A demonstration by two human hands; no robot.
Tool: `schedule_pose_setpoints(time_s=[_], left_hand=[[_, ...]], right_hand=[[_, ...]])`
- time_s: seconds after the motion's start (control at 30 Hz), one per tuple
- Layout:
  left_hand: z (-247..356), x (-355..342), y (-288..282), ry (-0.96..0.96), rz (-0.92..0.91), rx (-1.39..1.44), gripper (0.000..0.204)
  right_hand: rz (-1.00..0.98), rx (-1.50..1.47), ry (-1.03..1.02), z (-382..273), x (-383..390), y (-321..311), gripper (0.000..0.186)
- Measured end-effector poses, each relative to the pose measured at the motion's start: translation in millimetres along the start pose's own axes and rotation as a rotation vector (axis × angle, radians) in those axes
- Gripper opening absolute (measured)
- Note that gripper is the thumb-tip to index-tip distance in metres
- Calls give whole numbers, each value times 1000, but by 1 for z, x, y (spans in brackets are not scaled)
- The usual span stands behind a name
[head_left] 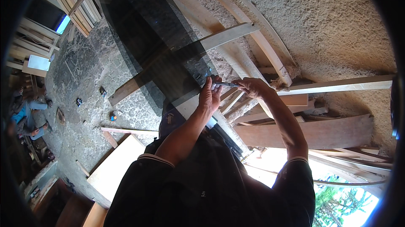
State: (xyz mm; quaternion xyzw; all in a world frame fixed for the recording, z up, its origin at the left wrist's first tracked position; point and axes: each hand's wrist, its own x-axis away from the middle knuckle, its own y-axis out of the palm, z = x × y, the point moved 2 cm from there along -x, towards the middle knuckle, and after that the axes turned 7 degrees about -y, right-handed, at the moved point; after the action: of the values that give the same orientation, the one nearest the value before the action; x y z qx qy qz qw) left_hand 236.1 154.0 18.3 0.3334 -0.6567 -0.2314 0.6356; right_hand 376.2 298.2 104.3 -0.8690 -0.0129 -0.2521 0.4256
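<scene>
My left hand (209, 95) and my right hand (254, 88) are raised close together in the middle of the view. Between them runs a slim, greyish, rod-like tool (228, 84); its exact kind is too small to make out. My right fingers close round its right end, and my left fingers pinch near its left end. Just below my left hand, a pale board (188, 108) lies partly under a dark, see-through shape (156, 28) that covers much of the upper middle. A wooden beam (228, 35) crosses beyond my hands.
Long boards and offcuts lean along the rough wall (320, 11) at right, with a wide brown plank (312, 132) below. At left, a person (31, 119) sits low near stacked timber (33, 41). A pale panel (120, 165) lies on the cracked floor (90, 75), with small items about.
</scene>
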Motion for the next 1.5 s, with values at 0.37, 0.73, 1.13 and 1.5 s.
schedule_pose_setpoints(time_s=[0.37,0.73,1.13,1.5], left_hand=[[0,-1,-2,-6,5,-9,39],[2,8,8,-17,23,-2,40],[2,3,3,-8,-16,-8,37],[2,4,2,3,-3,-27,44]], right_hand=[[-29,29,-8,5,-3,-5,42],[16,35,28,16,6,-8,43],[45,73,-82,5,-2,-5,42],[25,-10,-44,0,-1,1,42]])
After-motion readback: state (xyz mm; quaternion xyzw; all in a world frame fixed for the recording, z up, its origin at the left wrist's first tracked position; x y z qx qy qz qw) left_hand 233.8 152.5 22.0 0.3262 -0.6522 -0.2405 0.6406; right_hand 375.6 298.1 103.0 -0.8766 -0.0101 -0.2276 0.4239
